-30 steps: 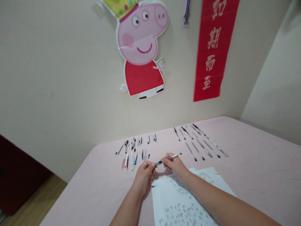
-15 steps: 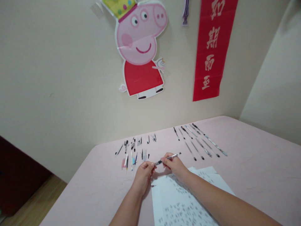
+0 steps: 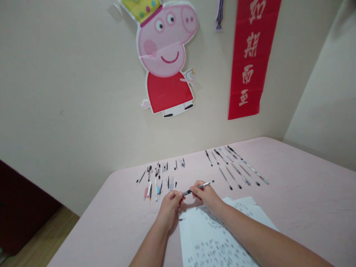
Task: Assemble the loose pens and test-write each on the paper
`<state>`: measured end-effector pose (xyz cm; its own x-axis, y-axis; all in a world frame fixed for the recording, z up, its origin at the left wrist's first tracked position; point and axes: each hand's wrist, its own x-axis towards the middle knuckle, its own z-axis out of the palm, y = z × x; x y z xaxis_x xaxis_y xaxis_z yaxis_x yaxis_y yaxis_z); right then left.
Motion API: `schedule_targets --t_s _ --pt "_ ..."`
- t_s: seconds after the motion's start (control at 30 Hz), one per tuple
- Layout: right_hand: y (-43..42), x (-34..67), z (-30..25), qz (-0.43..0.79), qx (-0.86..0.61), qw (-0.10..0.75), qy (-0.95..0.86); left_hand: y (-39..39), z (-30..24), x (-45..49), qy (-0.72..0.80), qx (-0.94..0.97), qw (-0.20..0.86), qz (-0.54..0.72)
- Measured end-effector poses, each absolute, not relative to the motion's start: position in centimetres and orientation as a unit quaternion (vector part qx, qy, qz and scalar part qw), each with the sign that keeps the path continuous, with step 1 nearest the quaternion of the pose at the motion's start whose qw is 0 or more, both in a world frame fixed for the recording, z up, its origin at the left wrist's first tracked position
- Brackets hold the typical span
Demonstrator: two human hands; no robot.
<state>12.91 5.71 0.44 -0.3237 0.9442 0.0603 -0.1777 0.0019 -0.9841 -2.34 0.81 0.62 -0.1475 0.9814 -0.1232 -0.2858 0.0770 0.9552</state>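
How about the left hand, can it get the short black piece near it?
Probably yes: the short black piece lies close by, with nothing seen between. But the left hand holds one end of the pen, so may need to let go.

Home interior, likely bedroom or kid's room. Cues: big cartoon pig cutout (image 3: 167,87) with yellow crown on plain pale wall (image 3: 83,92), clear tape patch (image 3: 115,13) beside the crown; red banner (image 3: 251,59) with pale Chinese characters; purplish tassel strap (image 3: 219,16) hanging between the two. Pink cloth-look surface (image 3: 300,174), rounded corners, set against the wall; bed or desk, can't tell. Loose pens (image 3: 241,174) and handwritten sheets (image 3: 194,237) on it, home-study look. Wood-look floor (image 3: 51,237) lower left, next to dark red panel (image 3: 22,211), door or furniture unclear.
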Motion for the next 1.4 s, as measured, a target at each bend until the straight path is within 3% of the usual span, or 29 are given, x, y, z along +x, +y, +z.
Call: schedule_targets --t_s 1.4 --pt "5.68 12.58 0.55 0.645 -0.360 0.439 -0.512 0.98 0.13 -2.42 0.515 0.409 0.509 0.555"
